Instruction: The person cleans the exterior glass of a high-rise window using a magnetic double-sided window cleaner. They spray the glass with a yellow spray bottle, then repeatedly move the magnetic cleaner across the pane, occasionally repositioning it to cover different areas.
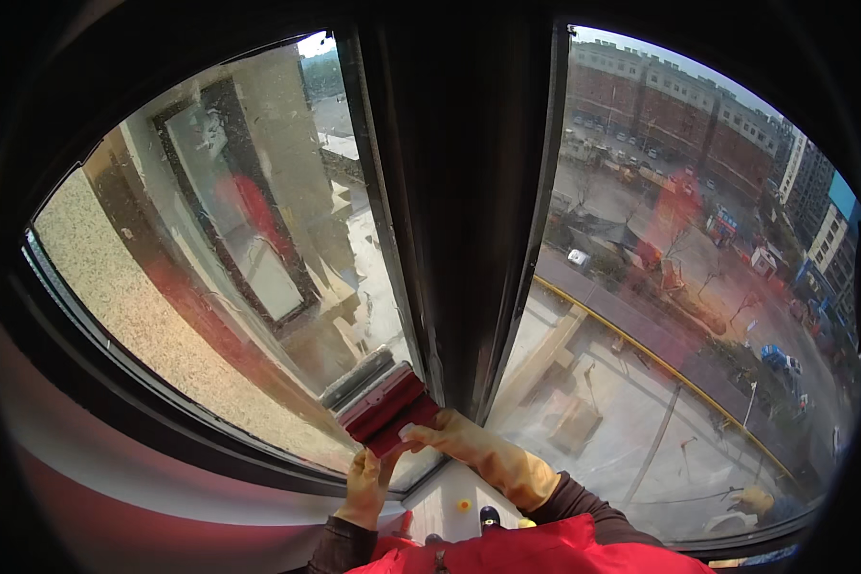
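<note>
A red and grey window-cleaning tool is held at the lower right corner of the left window pane, beside the dark frame post. A grey strip shows along its upper side; I cannot tell whether that is a part of the tool, a part outside or a reflection. My right hand, in a yellow rubber glove, grips the tool's right end, with a small white piece by the thumb. From below, my left hand, gloved alike, holds the tool's lower edge, its fingers partly hidden.
The dark window post parts the left pane from the right pane. Wet streaks and spots mark the left glass. Below lies a pale floor with a dark shoe. A yellowish glove shape, perhaps a reflection, appears at lower right.
</note>
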Motion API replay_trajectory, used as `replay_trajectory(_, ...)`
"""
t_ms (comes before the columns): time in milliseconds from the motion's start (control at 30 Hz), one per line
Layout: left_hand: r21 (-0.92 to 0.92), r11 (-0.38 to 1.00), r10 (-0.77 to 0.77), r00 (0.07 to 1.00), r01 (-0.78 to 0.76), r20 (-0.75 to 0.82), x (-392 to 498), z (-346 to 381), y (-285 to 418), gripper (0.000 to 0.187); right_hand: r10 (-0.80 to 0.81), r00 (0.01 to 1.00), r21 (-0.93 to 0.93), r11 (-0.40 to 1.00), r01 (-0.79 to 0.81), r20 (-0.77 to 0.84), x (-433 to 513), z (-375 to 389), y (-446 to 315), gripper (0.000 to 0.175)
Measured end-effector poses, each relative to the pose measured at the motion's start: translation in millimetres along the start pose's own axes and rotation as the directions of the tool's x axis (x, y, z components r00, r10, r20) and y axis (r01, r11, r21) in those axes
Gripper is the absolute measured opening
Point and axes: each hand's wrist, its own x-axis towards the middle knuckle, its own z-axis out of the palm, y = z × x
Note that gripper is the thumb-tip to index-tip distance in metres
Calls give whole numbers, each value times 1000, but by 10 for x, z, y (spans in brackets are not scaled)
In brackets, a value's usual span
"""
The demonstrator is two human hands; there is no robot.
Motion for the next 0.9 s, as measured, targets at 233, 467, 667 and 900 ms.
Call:
replay_trajectory(233, -40, 994, 99, 995, -100, -23, 63, 621, 391, 55, -195, 980, 102, 975, 198, -44, -278, 69, -457, 26)
replay_trajectory(467, 159, 974, 162, 987, -159, -9, 217, 1489, 1585, 72, -465, 885, 97, 880, 466, -35, -339, 203, -1470, 19)
replay_trajectory(667, 122, 926, 321, 915, -357, 244, 387, 2087, 2402, 63, -535, 840, -25, 845, 535, -90, -363, 356, -2320, 29)
replay_trajectory(900, 180, 831, 495, 848, -526, 189, 551, 2389, 2880, 86, -820, 559, -65, 556, 829, 124, -328, 398, -3069, 50)
